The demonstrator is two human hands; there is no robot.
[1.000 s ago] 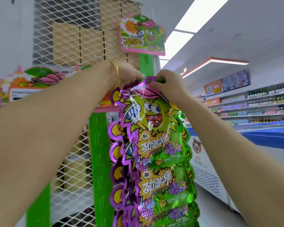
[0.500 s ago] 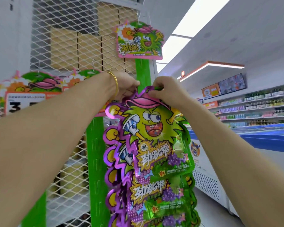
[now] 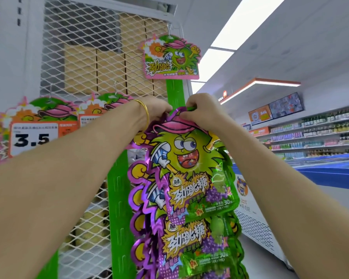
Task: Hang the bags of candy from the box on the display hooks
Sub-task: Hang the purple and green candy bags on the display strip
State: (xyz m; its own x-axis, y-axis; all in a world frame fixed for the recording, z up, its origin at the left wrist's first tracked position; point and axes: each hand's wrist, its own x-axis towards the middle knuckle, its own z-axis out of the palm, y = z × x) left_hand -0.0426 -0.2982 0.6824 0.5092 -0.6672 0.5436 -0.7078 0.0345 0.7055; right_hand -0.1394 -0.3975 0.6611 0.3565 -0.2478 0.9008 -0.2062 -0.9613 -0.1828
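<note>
A shiny green and purple candy bag (image 3: 181,158) with a cartoon face hangs at the top of a green display strip (image 3: 175,93). More of the same bags (image 3: 191,244) hang in a column below it. My left hand (image 3: 157,111), with a gold bangle on the wrist, pinches the bag's top edge from the left. My right hand (image 3: 201,113) pinches the same top edge from the right, against a small green hook tip (image 3: 190,108). The hook itself is mostly hidden by my fingers. The box is out of view.
A cartoon header card (image 3: 170,57) hangs above on a white mesh panel (image 3: 101,57). A second green strip (image 3: 116,198) stands to the left, beside price cards (image 3: 33,135) reading 3.5. A white chest freezer (image 3: 256,218) and stocked shelves (image 3: 314,135) lie to the right.
Both hands stay pinched on the bag's top. The view has tilted up a little, so the hands and bags sit lower in frame.
</note>
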